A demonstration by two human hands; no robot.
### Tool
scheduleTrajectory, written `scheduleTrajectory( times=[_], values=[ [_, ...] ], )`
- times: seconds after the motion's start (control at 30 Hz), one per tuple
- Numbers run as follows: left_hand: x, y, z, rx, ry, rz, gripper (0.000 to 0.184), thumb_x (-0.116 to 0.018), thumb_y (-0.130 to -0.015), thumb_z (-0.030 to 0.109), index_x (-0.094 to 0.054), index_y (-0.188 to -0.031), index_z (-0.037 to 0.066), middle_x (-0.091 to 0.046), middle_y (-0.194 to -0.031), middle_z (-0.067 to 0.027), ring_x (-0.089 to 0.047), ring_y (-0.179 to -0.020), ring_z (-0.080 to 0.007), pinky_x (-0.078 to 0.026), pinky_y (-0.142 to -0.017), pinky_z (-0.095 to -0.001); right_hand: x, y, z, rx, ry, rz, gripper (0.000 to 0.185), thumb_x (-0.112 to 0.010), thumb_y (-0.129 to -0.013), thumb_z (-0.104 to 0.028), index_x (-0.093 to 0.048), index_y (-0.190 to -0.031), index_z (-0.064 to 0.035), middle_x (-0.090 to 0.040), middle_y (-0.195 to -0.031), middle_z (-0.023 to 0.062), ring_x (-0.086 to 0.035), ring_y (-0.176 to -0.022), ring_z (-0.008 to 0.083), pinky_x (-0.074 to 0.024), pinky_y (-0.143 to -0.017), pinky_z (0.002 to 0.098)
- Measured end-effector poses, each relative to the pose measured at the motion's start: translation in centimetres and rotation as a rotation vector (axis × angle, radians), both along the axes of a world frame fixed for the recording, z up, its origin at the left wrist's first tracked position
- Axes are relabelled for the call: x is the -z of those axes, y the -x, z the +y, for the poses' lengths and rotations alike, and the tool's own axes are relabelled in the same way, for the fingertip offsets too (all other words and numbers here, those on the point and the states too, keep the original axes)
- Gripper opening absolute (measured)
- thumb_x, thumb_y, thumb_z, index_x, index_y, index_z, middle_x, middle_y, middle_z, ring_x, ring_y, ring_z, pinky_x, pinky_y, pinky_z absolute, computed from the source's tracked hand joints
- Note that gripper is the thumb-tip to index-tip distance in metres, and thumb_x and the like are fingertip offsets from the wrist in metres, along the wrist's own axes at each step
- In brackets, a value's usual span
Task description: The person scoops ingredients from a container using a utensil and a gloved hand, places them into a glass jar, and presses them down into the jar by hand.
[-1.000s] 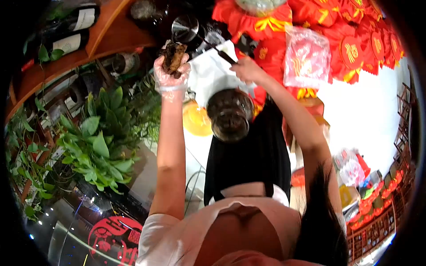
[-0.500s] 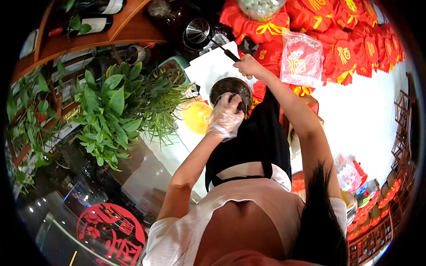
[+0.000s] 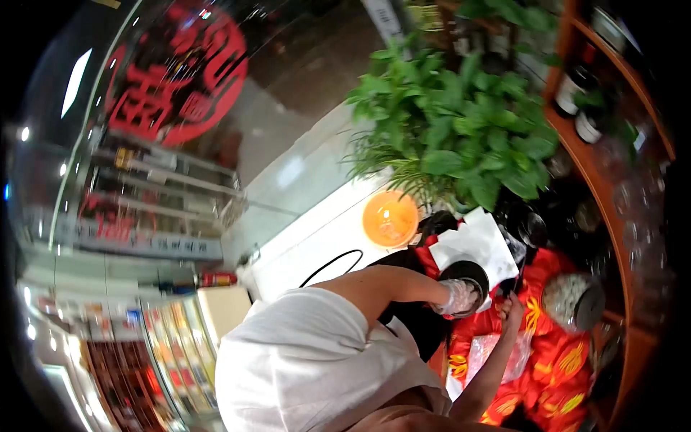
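Observation:
My left hand (image 3: pixel 462 297), in a clear plastic glove, is at the mouth of a dark round pot (image 3: pixel 461 271), with its fingers curled. What they hold is hidden. My right hand (image 3: pixel 512 309) is closed around the black handle of a ladle (image 3: pixel 517 282). The ladle's round head is hard to make out among dark things beyond the paper. White sheets of paper (image 3: pixel 479 245) lie beside the pot. A clear plastic bag (image 3: pixel 497 358) rests on red cloth-covered jars (image 3: pixel 565 363) near my right forearm.
An orange bowl (image 3: pixel 390 218) stands on the white floor. Leafy green plants (image 3: pixel 461 122) spread behind it. A glass jar of pale contents (image 3: pixel 574 302) stands among the red jars. A curved wooden shelf (image 3: pixel 594 169) with bottles runs along the right. A black cable (image 3: pixel 331 265) curves over the floor.
The whole view has turned and tilted strongly, bringing the shop's glass front and shelves into sight. My left hand stays at the pot, and my right hand still grips the ladle's handle.

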State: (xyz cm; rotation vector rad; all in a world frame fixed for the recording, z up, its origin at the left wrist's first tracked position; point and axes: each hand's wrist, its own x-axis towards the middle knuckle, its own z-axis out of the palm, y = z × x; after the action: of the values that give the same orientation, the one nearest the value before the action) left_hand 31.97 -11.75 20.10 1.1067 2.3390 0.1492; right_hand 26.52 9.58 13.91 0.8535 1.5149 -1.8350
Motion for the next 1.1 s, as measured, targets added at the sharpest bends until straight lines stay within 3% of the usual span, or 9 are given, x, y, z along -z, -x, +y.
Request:
scheduleTrajectory(
  times=[0.5,0.67,0.8,0.83,0.87,0.9,0.93,1.0,1.1],
  values=[
    [0.0,-0.4,-0.9,0.009,-0.140,0.146,0.031,-0.048,-0.069,0.020,-0.055,-0.092,0.000,-0.050,-0.099,-0.0168,-0.051,-0.089,-0.0290,-0.045,-0.072,-0.0385,-0.2,2.1,-0.9,0.011,-0.010,-0.123,0.018,-0.050,-0.081,-0.021,-0.043,-0.066,-0.0143,-0.033,-0.048,-0.0066,-0.029,-0.034,0.0031,-0.0212,-0.026,0.0170],
    [0.8,-0.6,-1.4,0.044,-0.193,0.204,0.029,-0.049,-0.067,0.020,-0.057,-0.086,0.000,-0.051,-0.098,-0.0166,-0.051,-0.088,-0.0286,-0.045,-0.073,-0.0387,0.8,2.9,0.6,-0.045,0.207,-0.074,0.026,-0.050,-0.081,-0.021,-0.036,-0.059,-0.0155,-0.032,-0.047,-0.0069,-0.026,-0.034,0.0043,-0.0179,-0.028,0.0196],
    [3.7,-1.8,-1.8,0.089,-0.394,0.522,0.028,-0.050,-0.065,0.020,-0.058,-0.082,0.000,-0.051,-0.098,-0.0165,-0.051,-0.087,-0.0284,-0.044,-0.074,-0.0389,1.1,3.0,0.4,0.010,0.123,-0.040,0.010,-0.045,-0.083,-0.016,-0.049,-0.075,-0.0132,-0.023,-0.044,-0.0080,-0.021,-0.033,0.0022,-0.0160,-0.027,0.0179],
    [-0.7,-0.7,-3.4,0.197,-0.398,0.613,0.021,-0.041,-0.078,0.015,-0.055,-0.086,0.001,-0.051,-0.088,-0.0151,-0.052,-0.077,-0.0251,-0.045,-0.065,-0.0379,-1.3,2.7,-0.7,0.044,0.081,-0.076,0.012,-0.044,-0.084,-0.014,-0.052,-0.091,-0.0085,-0.025,-0.047,-0.0073,-0.023,-0.035,0.0024,-0.0187,-0.029,0.0166],
    [-4.0,-0.2,-3.9,0.111,-0.285,0.279,0.021,-0.040,-0.078,0.016,-0.053,-0.084,0.002,-0.050,-0.089,-0.0180,-0.051,-0.082,-0.0274,-0.044,-0.070,-0.0365,2.0,2.3,1.0,0.063,0.336,0.046,0.019,-0.044,-0.083,-0.014,-0.051,-0.100,-0.0061,-0.029,-0.051,-0.0065,-0.026,-0.038,0.0025,-0.0210,-0.032,0.0154],
    [-1.8,-0.9,-3.4,0.048,-0.259,0.279,0.024,-0.040,-0.079,0.019,-0.053,-0.087,0.000,-0.051,-0.087,-0.0193,-0.051,-0.081,-0.0314,-0.043,-0.071,-0.0361,2.1,1.9,1.2,0.029,0.386,0.080,0.021,-0.045,-0.083,-0.014,-0.049,-0.102,-0.0050,-0.033,-0.055,-0.0059,-0.029,-0.041,0.0024,-0.0220,-0.033,0.0150],
    [-5.8,0.1,-3.7,-0.005,-0.340,0.000,0.024,-0.040,-0.077,0.017,-0.053,-0.088,0.000,-0.051,-0.086,-0.0204,-0.052,-0.081,-0.0314,-0.043,-0.071,-0.0375,-0.5,1.6,-0.3,0.049,0.200,0.097,0.011,-0.046,-0.083,-0.016,-0.053,-0.086,-0.0074,-0.033,-0.051,-0.0062,-0.027,-0.038,0.0029,-0.0207,-0.032,0.0170],
    [-4.2,-0.8,-2.6,0.171,-0.078,0.104,0.020,-0.043,-0.070,0.011,-0.057,-0.079,0.000,-0.050,-0.086,-0.0183,-0.050,-0.080,-0.0286,-0.042,-0.067,-0.0370,-4.2,2.2,-1.6,0.026,0.039,0.032,0.029,-0.049,-0.081,-0.018,-0.039,-0.055,-0.0157,-0.030,-0.043,-0.0066,-0.021,-0.031,0.0047,-0.0157,-0.030,0.0209],
    [-1.2,-1.3,-1.6,0.397,0.007,0.234,0.019,-0.045,-0.068,0.010,-0.058,-0.079,0.001,-0.050,-0.085,-0.0145,-0.048,-0.077,-0.0274,-0.040,-0.066,-0.0317,-4.4,2.6,-1.5,0.082,0.095,-0.067,0.024,-0.050,-0.080,-0.016,-0.041,-0.058,-0.0115,-0.029,-0.045,-0.0059,-0.022,-0.033,0.0042,-0.0154,-0.030,0.0206]
  ],
)
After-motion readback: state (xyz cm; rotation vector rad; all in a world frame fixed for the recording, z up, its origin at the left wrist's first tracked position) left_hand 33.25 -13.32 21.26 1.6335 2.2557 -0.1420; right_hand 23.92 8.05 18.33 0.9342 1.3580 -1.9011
